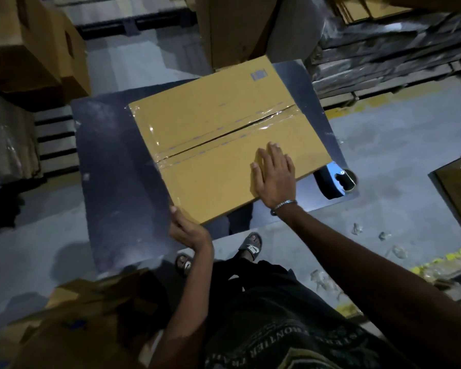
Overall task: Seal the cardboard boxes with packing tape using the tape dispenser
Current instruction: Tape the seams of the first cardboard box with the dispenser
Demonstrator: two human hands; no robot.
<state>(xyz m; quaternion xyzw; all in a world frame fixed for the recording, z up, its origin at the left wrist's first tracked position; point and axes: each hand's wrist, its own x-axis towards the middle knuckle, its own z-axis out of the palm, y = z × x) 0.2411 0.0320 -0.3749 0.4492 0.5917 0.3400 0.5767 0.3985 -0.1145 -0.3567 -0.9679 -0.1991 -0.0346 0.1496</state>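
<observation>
Cardboard box [224, 145] taped shut; right hand [274, 177] flat on top, left hand [186, 230] gripping its corner.

tape dispenser [335, 182] hiding partly behind box [224, 145], right of centre; cartons [22, 41] running off upper-left edge; shirt lettering [285, 339] blurring

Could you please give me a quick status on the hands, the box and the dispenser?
Right hand flat on the tan cardboard box; left hand at its near corner. Centre seam covered with clear tape. Blue tape dispenser idle on dark table, right of box.
</observation>
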